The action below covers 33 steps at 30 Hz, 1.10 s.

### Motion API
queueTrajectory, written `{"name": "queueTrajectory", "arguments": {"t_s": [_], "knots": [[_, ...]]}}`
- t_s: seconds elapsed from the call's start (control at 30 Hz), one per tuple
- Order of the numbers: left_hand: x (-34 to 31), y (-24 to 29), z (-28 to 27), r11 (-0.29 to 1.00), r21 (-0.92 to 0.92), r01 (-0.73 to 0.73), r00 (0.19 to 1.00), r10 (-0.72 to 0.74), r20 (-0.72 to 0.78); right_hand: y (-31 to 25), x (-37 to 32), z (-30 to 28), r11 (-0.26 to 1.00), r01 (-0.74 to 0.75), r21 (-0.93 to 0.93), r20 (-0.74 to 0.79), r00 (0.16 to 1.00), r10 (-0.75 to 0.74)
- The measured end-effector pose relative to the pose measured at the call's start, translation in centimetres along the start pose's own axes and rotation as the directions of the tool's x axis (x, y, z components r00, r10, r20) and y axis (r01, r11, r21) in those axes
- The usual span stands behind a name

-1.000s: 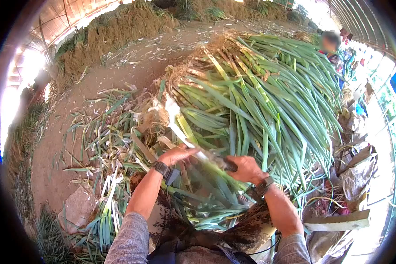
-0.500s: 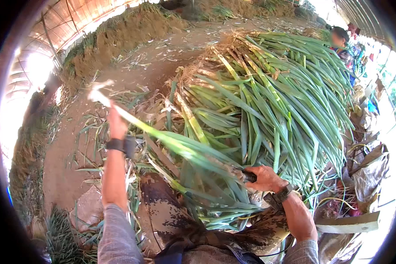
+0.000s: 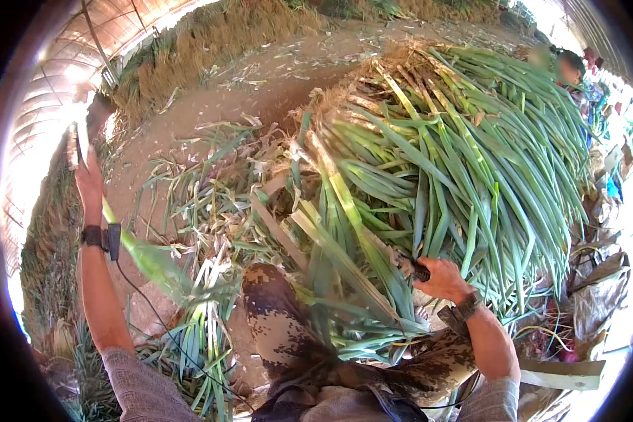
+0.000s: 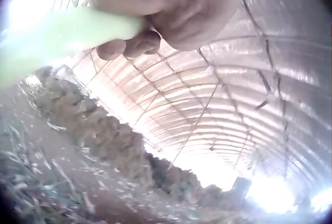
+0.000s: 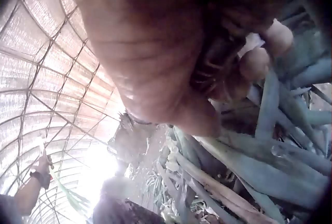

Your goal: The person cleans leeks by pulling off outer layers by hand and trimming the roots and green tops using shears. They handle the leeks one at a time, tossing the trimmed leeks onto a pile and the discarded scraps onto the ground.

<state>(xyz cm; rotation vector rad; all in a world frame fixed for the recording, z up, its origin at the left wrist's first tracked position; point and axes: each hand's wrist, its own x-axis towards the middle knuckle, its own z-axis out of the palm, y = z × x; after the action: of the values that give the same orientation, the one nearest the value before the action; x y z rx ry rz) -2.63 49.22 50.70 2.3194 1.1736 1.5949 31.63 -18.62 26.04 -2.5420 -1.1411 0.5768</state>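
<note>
At the far left of the head view, my left hand [image 3: 89, 184] is stretched out and raised, gripping a green onion [image 3: 142, 259] by its pale stem. Its blurred green leaves trail below toward the ground. In the left wrist view the fingers curl round the light green stem [image 4: 57, 35]. My right hand [image 3: 444, 280] is low in front of the right knee and grips a black-handled tool [image 3: 420, 271]; I cannot tell its kind. Loose onion leaves [image 3: 348, 260] lie beside that tool. A large heap of unpeeled green onions [image 3: 471, 162] spreads just beyond the right hand, roots toward the left.
Cleaned green onions [image 3: 207, 327] lie on the ground left of the camouflage-clad knee [image 3: 278, 302]. Peeled scraps [image 3: 197, 176] litter the soil. A cable [image 3: 151, 302] hangs from the left wrist. A person [image 3: 571, 70] is beyond the heap, and a board [image 3: 563, 373] stands at lower right.
My left hand has swung far left and up with the green onion, away from the right hand. The right hand, still gripping the black-handled tool, has shifted only slightly in view.
</note>
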Motion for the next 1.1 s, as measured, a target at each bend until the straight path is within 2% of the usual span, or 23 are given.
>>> {"name": "queueTrajectory", "arguments": {"t_s": [0.03, 0.1, 0.17, 0.23, 0.3, 0.33, 0.37, 0.4, 0.43, 0.47, 0.5, 0.57, 0.63, 0.7, 0.73, 0.77, 0.8, 0.83, 0.9, 0.97, 1.03, 1.07, 1.1], "knots": [[-0.8, -2.9, 0.7, 0.934, 0.282, -0.219, 0.971, 0.238, -0.034, 0.1, 0.2, 0.3, 1.0, -0.019, -0.025, -0.016, 1.0, 0.018], [-4.6, -11.9, 1.2, 0.887, 0.399, -0.232, 0.966, 0.162, 0.202, -0.1, 0.4, 0.5, 0.998, -0.059, -0.022, -0.007, 0.998, 0.059], [-10.8, -19.3, 3.6, 0.637, 0.707, -0.308, 0.932, 0.052, 0.36, -0.2, 0.8, 1.0, 0.995, -0.102, -0.016, 0.0, 0.995, 0.102], [-16.6, -20.4, 5.2, 0.802, 0.465, -0.374, 0.781, 0.002, 0.625, 0.1, 1.6, 1.5, 0.997, -0.076, -0.005, -0.018, 0.997, 0.076], [-19.8, -8.1, 8.8, 0.922, 0.387, 0.022, 0.579, -0.327, 0.747, -0.3, 2.7, 1.8, 0.998, -0.068, 0.002, -0.02, 0.998, 0.068], [-21.9, -8.0, 12.2, 0.96, 0.248, 0.132, 0.544, -0.279, 0.792, -0.7, 3.4, 1.8, 0.998, -0.056, 0.011, -0.023, 0.998, 0.056], [-23.2, 1.1, 12.5, 0.918, 0.152, 0.366, 0.455, -0.319, 0.831, -1.3, 4.3, 1.6, 0.999, -0.053, 0.001, -0.018, 0.998, 0.053], [-24.7, 3.1, 15.2, 0.883, -0.026, 0.468, 0.332, -0.148, 0.932, -2.0, 5.4, 1.2, 0.996, -0.067, 0.051, -0.03, 0.997, 0.069], [-25.8, 6.4, 17.9, 0.897, -0.096, 0.431, 0.266, -0.025, 0.964, -2.3, 6.1, 1.0, 0.991, -0.084, 0.102, -0.041, 0.995, 0.088], [-27.3, 10.9, 19.2, 0.821, -0.205, 0.533, 0.254, 0.077, 0.964, -1.4, 7.4, 2.1, 0.982, -0.078, 0.172, -0.098, 0.991, 0.096], [-28.0, 14.9, 20.6, 0.808, -0.164, 0.566, 0.169, 0.08, 0.982, -1.8, 7.9, 2.0, 0.983, -0.082, 0.163, -0.1, 0.99, 0.099], [-31.4, 17.7, 26.1, 0.657, -0.291, 0.696, 0.166, 0.246, 0.955, -3.3, 9.2, 1.9, 0.993, -0.049, 0.108, -0.109, 0.992, 0.061], [-34.6, 21.2, 29.4, 0.652, -0.221, 0.725, 0.181, 0.128, 0.975, -3.7, 10.0, 2.1, 0.994, -0.077, 0.073, -0.1, 0.991, 0.085], [-37.3, 20.7, 33.3, 0.765, -0.317, 0.561, 0.228, 0.226, 0.947, -4.4, 10.2, 0.5, 0.947, -0.098, 0.306, -0.044, 0.992, 0.117], [-37.7, 22.3, 32.4, 0.793, -0.234, 0.563, 0.301, 0.067, 0.951, -3.1, 10.8, 1.4, 0.98, -0.076, 0.182, -0.11, 0.989, 0.097], [-37.6, 22.0, 33.5, 0.833, -0.211, 0.511, 0.255, 0.088, 0.963, -2.5, 10.5, 1.5, 0.967, -0.1, 0.236, -0.044, 0.993, 0.113], [-39.1, 21.6, 34.2, 0.846, -0.297, 0.443, 0.441, 0.083, 0.894, -2.1, 10.1, 1.4, 0.948, -0.129, 0.29, 0.011, 0.991, 0.131], [-40.1, 21.6, 34.9, 0.822, -0.495, 0.282, 0.698, 0.179, 0.693, -2.4, 9.5, 0.8, 0.974, -0.104, 0.203, -0.011, 0.994, 0.109], [-40.9, 19.6, 36.7, 0.833, -0.529, 0.164, 0.752, 0.242, 0.614, -2.2, 8.7, 1.2, 0.986, -0.069, 0.154, -0.027, 0.997, 0.074], [-39.8, 21.4, 35.0, 0.805, -0.42, 0.419, 0.634, 0.072, 0.77, -1.8, 8.3, 1.3, 0.981, -0.056, 0.184, -0.05, 0.997, 0.066], [-39.4, 21.4, 36.0, 0.847, -0.136, 0.514, 0.425, -0.114, 0.898, -2.6, 7.8, 0.5, 0.988, -0.048, 0.144, -0.009, 0.999, 0.05], [-41.9, 19.0, 39.6, 0.796, -0.173, 0.58, 0.494, -0.175, 0.852, -2.5, 7.8, 0.6, 0.99, -0.045, 0.131, -0.02, 0.999, 0.048], [-42.0, 19.4, 39.6, 0.795, -0.18, 0.579, 0.495, -0.167, 0.853, -2.3, 7.7, 0.6, 0.99, -0.049, 0.129, -0.026, 0.998, 0.053]]}}
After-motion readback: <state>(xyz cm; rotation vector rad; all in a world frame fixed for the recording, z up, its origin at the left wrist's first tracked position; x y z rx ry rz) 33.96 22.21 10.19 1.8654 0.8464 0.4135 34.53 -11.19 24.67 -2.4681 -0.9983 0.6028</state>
